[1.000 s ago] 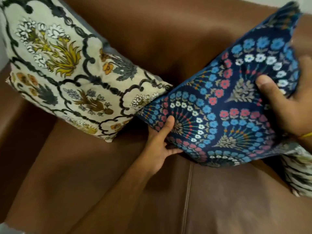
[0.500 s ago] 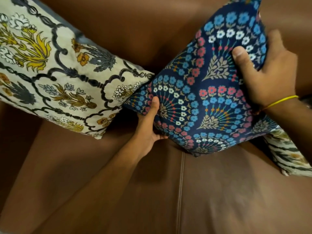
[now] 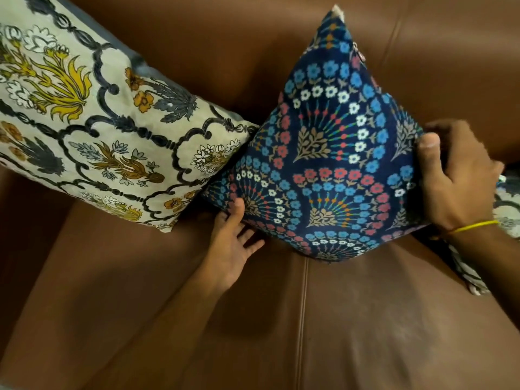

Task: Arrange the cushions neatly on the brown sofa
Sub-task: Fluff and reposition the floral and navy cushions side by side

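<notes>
The brown sofa [image 3: 365, 319] fills the view, its leather seat crossed by a stitched seam that runs toward the camera. A large cream cushion [image 3: 92, 128] with yellow, grey and brown flowers inside dark scalloped lines leans against the sofa back on the left, its lower right corner touching the blue cushion. The blue cushion [image 3: 332, 164], dark navy with fans of blue, red and white flowers, stands tilted on one corner in the middle of the seat, that corner resting just above the seam and its top corner pointing up at the backrest. A zip pull shows near its upper right edge. The right hand [image 3: 461, 178] grips the blue cushion's right corner, thumb on the front and the other fingers wrapped behind. The left hand [image 3: 233, 249] holds the cushion's lower left edge, thumb pressed on the front, the fingers spread loosely beneath it. Behind the right forearm, part of another cream patterned cushion [image 3: 506, 212] lies on the seat at the right edge. A thin yellow thread [image 3: 475, 226] circles the right wrist.
</notes>
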